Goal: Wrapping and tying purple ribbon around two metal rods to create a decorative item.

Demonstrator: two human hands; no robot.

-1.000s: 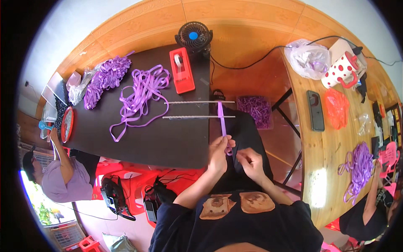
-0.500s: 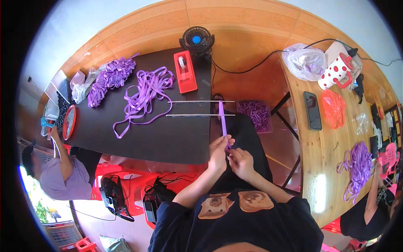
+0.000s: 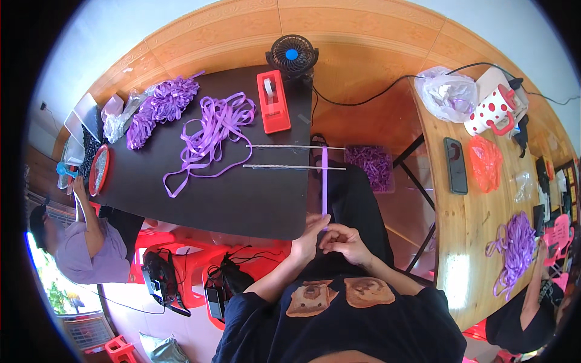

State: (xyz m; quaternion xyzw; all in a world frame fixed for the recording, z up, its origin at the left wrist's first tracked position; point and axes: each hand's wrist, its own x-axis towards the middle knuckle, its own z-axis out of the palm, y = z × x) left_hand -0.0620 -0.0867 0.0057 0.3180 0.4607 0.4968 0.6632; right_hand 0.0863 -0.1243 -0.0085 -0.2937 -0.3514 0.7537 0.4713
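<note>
A purple ribbon [image 3: 325, 192] is stretched from two thin metal rods toward my body. The far rod [image 3: 284, 146] and the near rod [image 3: 284, 167] lie side by side, jutting past the table's right edge, and the ribbon crosses their free ends. My left hand [image 3: 309, 240] pinches the ribbon's near part between thumb and fingers. Close beside it, my right hand [image 3: 346, 243] has its fingers curled in by the ribbon's tail; what they hold is hidden. From the rods' left ends, ribbon runs back to a loose purple heap [image 3: 215, 130] on the dark table [image 3: 242, 209].
A red tape dispenser [image 3: 274, 103] and a small black fan [image 3: 292, 55] stand behind the rods. Below the table edge sits a bin of purple pieces [image 3: 369, 169]. The wooden table [image 3: 451, 242] at right bears a phone [image 3: 455, 165] and a ribbon pile [image 3: 514, 248]. Two people sit nearby.
Both hands have moved a little nearer my body, drawing out a longer straight stretch of ribbon. My right hand has shifted slightly left. The whole view has shifted slightly.
</note>
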